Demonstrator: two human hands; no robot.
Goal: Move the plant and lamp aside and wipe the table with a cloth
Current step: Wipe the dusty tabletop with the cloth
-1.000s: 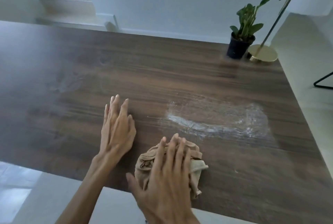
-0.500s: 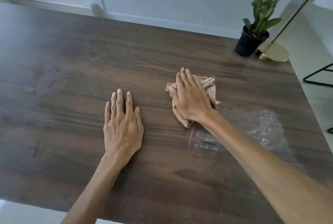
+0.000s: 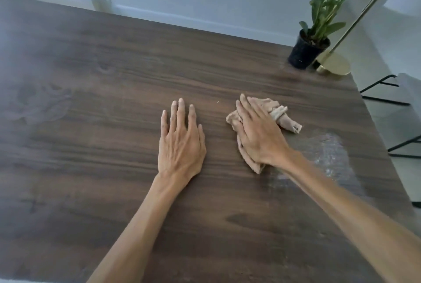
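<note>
On the dark brown wood-grain table (image 3: 114,77), seen from the head view, both bare forearms reach forward over the near edge. The left hand (image 3: 181,143) lies palm down near the middle of the table, fingers straight and slightly spread, flat on the bare wood and grasping nothing. The right hand (image 3: 259,137) lies just to the right of it, fingers extended and pressed flat on top of a crumpled beige cloth (image 3: 282,116); the cloth sits between palm and table, and bunched folds stick out beyond the fingers on the far right side and below the heel of the hand. No finger visibly curls around the cloth. Immediately to the right of the cloth, toward the table's right edge, a pale wet smear (image 3: 328,153) glistens on the wood. A fainter dull patch (image 3: 38,105) marks the table's left part. At the far right corner of the table stands a small green leafy plant in a black pot (image 3: 306,52), upright, well apart from both hands. Just beside the pot, at the corner's right side, rests the round brass base of a lamp (image 3: 336,65), its thin brass stem rising obliquely out of view. Beyond the table's right edge, black metal chair legs (image 3: 382,91) stand on a pale floor.
</note>
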